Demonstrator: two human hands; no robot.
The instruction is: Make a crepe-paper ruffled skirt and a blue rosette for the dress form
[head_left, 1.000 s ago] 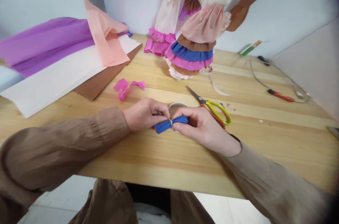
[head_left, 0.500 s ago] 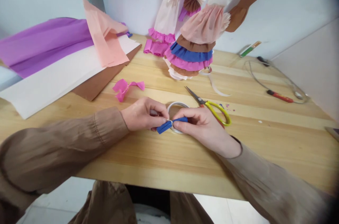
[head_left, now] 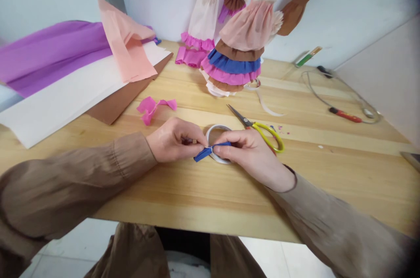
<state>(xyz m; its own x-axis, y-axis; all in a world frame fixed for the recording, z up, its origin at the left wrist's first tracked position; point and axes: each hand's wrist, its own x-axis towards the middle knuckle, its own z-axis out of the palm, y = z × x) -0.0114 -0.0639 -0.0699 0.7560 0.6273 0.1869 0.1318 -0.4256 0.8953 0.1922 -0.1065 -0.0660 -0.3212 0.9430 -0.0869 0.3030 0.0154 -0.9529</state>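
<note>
Both hands are out over the table (head_left: 183,201), forearms coming in from either side in brown sleeves, wrists angled in so the fingertips nearly meet. The left hand (head_left: 175,140) has its fingers curled under, thumb and index fingertip squeezed together on a thin pale tie (head_left: 210,148). The right hand (head_left: 251,153) comes in from the other side, thumb laid along the near side and index over the top, pinching the right half of a blue strip (head_left: 202,154). Can't really tell what the other right fingers are doing, they're tucked behind.

The strip sits between the two hands, right in front of a white ring (head_left: 217,127) lying on the table. Its long axis goes mostly side to side with a bit of a slant: left end lower and closer to the person, right end a little higher and farther off.

Looks-wise it's a solid deep blue, folded narrow and flat, cinched at the middle by the tie so it's kinda bow-ish. The left end pokes out below the left thumb; a lot of the right half is covered by fingers.

Scissors (head_left: 247,123) with yellow handles lie just beyond the right hand, and a crumpled pink scrap (head_left: 149,108) is past the left one.
</note>
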